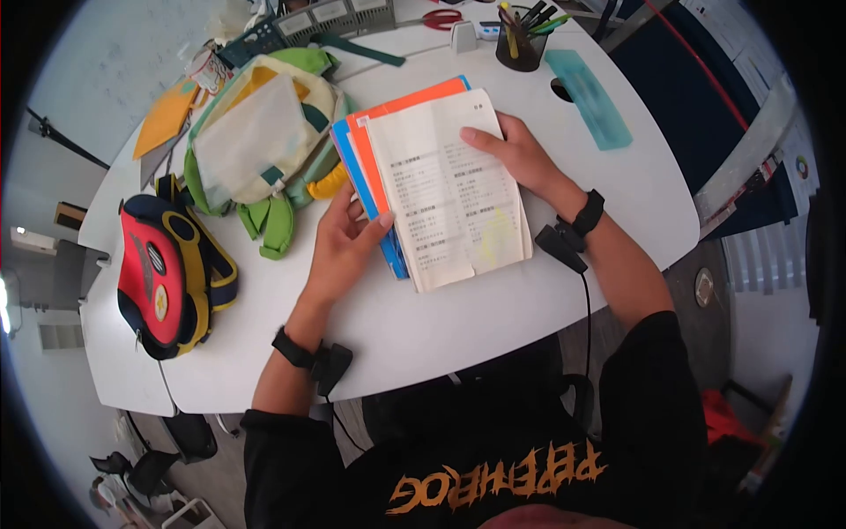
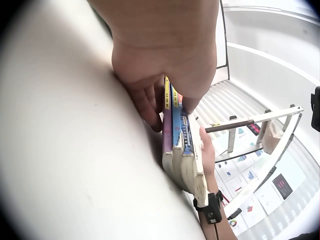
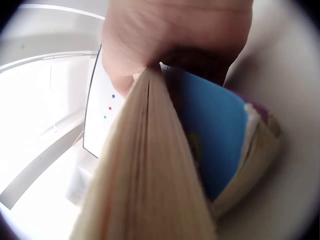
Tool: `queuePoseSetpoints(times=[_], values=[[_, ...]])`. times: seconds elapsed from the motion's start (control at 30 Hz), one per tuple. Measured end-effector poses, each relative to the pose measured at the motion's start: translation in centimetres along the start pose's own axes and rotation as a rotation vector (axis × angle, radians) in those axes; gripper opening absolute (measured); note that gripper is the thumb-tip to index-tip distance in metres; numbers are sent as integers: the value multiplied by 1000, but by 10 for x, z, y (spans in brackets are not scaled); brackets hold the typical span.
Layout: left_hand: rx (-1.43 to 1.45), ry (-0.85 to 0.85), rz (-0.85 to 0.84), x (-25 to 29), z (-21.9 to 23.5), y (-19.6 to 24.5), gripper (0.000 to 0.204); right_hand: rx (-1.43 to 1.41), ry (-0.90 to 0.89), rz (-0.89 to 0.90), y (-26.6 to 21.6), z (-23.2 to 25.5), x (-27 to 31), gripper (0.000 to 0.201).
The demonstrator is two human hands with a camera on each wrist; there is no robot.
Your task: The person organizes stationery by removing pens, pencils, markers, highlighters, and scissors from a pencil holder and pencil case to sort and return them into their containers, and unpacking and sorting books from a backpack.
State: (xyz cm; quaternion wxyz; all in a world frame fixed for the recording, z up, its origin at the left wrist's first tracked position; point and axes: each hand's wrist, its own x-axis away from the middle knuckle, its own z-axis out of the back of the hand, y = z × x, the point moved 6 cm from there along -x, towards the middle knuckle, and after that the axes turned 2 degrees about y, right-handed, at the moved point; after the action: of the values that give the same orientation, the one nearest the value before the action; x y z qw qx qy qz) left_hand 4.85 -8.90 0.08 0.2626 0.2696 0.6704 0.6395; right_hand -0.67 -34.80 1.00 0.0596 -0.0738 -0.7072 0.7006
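Both hands hold a small stack of books over the white table. Uppermost in the head view is a book point(image 1: 445, 189) showing a printed contents page with a yellow-green mark near its lower right. An orange book point(image 1: 410, 99) and a blue book point(image 1: 352, 157) stick out beneath it. The left wrist view adds a purple-spined book point(image 2: 167, 131) at the bottom. My left hand point(image 1: 339, 242) grips the spine side, thumb on top, fingers underneath. At the upper right corner my right hand point(image 1: 520, 159) pinches the stack, thumb on the page. In the right wrist view, thick page edges point(image 3: 150, 160) spread apart from a blue cover point(image 3: 212, 125).
A red and navy backpack point(image 1: 154, 273) stands at the table's left, with a green and cream bag point(image 1: 251, 132) behind it. At the back are a pen holder point(image 1: 518, 48), red scissors point(image 1: 442, 18) and a grey basket point(image 1: 344, 22). A teal translucent strip point(image 1: 590, 101) lies right.
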Motion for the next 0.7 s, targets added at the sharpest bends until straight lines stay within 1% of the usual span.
queuePoseSetpoints(times=[0.03, 0.07, 0.1, 0.17, 0.2, 0.23, 0.3, 0.33, 0.43, 0.5, 0.53, 0.6, 0.63, 0.7], values=[[38, -17, 6, 1, 0, 0, 70, -2, -7, -12, 2, -2, 4, 48], [93, 9, 15, 1, 2, -2, 69, 52, -15, -10, 0, -1, 5, 49], [88, 13, 0, 0, 2, 0, 69, 110, -22, 5, -7, 1, 2, 50], [6, 65, 28, 1, 4, 1, 67, 117, -15, 44, -8, 2, 0, 51], [9, 95, 27, 1, 5, 3, 68, 122, -5, 63, -7, 2, -1, 52], [12, 101, 33, 1, 7, 3, 68, 121, -11, 56, -4, 4, -2, 52], [45, 96, -24, 3, 8, 4, 69, 97, -88, 18, -6, -2, 3, 53], [45, 97, -18, 7, 7, 2, 69, 93, -89, 13, -4, -4, 7, 53], [27, 125, -90, 3, 10, 13, 66, 126, -43, 44, -11, -1, 1, 54], [26, 192, -126, 5, 14, 15, 62, 90, -8, 58, -7, 2, 1, 54], [28, 195, -114, 7, 15, 12, 62, 87, -11, 47, -3, 3, 2, 54], [53, 199, -114, 5, 18, 14, 61, 49, -2, -48, -1, 6, 2, 53], [52, 199, -123, 5, 18, 15, 61, 51, -2, -40, -2, 5, 1, 53], [23, 275, -133, 4, 21, 15, 58, 10, 53, 52, -5, 5, 0, 52]])
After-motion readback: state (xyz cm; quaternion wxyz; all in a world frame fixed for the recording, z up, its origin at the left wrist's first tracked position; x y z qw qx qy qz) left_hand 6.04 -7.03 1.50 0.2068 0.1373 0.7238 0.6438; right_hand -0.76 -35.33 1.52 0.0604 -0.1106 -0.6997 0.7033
